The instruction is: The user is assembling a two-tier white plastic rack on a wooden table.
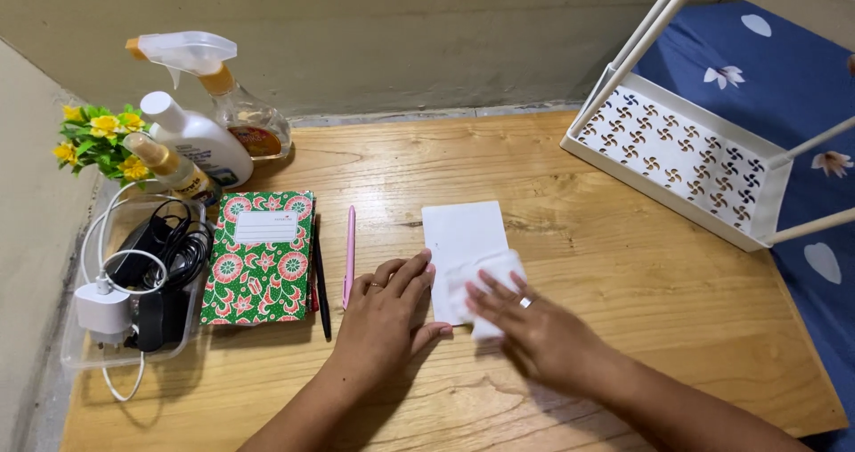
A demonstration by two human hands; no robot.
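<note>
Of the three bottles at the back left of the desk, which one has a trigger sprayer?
The clear spray bottle with amber liquid, farthest back by the wall. The white bottle beside it has a plain white cap, and the small bottle in front has a yellowish top.
</note>
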